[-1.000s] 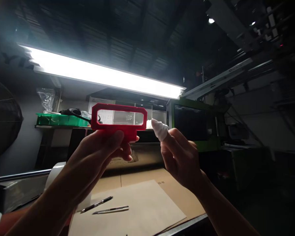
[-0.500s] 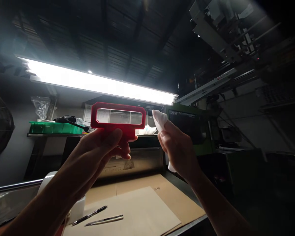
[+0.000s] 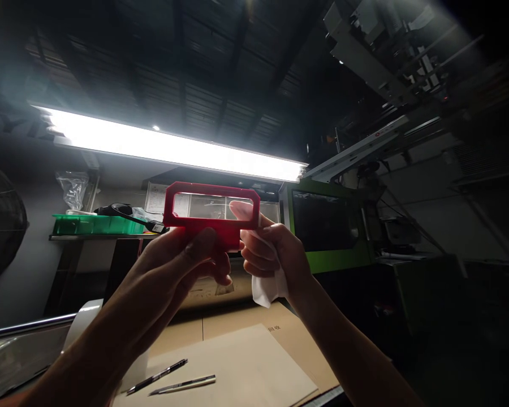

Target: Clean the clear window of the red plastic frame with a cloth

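Holding up our red frame (image 3: 203,225) under the tube light (image 3: 173,148) | left hand (image 3: 180,263) grip closed on its lower tab | right hand (image 3: 274,254) grip closed on white cloth (image 3: 266,289), forefinger at the frame's right end | two pens (image 3: 169,379) on desk (image 3: 254,350) below.

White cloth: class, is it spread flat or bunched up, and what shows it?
Bunched up. The right hand closes around the white cloth, and only a crumpled end hangs below the fist.
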A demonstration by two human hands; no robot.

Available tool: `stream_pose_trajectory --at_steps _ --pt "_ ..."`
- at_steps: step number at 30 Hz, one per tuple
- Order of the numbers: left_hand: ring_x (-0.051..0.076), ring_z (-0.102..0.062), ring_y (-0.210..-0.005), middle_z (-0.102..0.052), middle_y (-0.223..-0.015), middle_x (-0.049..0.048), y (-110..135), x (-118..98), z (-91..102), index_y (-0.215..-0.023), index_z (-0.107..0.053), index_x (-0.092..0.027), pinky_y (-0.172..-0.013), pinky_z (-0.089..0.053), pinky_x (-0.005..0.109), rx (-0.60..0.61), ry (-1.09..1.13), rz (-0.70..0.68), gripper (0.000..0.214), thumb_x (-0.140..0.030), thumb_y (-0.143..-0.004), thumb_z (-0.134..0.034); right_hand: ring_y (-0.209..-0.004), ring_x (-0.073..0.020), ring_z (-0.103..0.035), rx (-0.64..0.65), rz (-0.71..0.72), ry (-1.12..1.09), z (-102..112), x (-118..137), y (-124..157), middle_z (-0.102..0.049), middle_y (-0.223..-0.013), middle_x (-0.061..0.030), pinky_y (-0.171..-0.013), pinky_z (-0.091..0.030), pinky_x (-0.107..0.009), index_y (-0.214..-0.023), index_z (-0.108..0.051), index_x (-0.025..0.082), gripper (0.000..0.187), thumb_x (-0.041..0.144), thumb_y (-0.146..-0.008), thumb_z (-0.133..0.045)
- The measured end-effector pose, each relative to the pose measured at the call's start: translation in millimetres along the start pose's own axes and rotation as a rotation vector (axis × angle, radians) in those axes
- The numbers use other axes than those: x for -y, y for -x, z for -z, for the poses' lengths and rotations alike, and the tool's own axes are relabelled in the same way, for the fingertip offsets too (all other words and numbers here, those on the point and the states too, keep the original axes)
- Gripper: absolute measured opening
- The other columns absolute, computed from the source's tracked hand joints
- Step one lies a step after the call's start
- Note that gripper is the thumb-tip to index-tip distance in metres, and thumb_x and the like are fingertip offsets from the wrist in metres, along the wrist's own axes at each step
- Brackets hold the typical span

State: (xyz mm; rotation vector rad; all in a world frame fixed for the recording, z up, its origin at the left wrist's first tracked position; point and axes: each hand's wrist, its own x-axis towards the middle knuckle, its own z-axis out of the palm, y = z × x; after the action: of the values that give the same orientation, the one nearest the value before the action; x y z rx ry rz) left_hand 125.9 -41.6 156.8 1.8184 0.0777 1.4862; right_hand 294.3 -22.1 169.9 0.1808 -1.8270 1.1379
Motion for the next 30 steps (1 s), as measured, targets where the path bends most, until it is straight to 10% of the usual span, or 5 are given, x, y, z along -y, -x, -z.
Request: stream_pose_trajectory --at_steps 30 --pt "0.011 -0.062 -0.058 -0.069 -0.068 0.0002 1.5 9.1 8.3 -0.076 -0.07 -0.018 -0.054 -0.053 0.02 -0.011 -0.005 0.02 0.011 -0.026 -0.08 -0.064 -0.033 -0.0051 -0.014 -0.065 0.04 -0.078 2.6 -20.3 -3.7 -0.034 -0.042 0.0106 -0.03 -0.012 -0.018 -0.091 -0.057 0.017 0.024 0.02 -0.071 -0.044"
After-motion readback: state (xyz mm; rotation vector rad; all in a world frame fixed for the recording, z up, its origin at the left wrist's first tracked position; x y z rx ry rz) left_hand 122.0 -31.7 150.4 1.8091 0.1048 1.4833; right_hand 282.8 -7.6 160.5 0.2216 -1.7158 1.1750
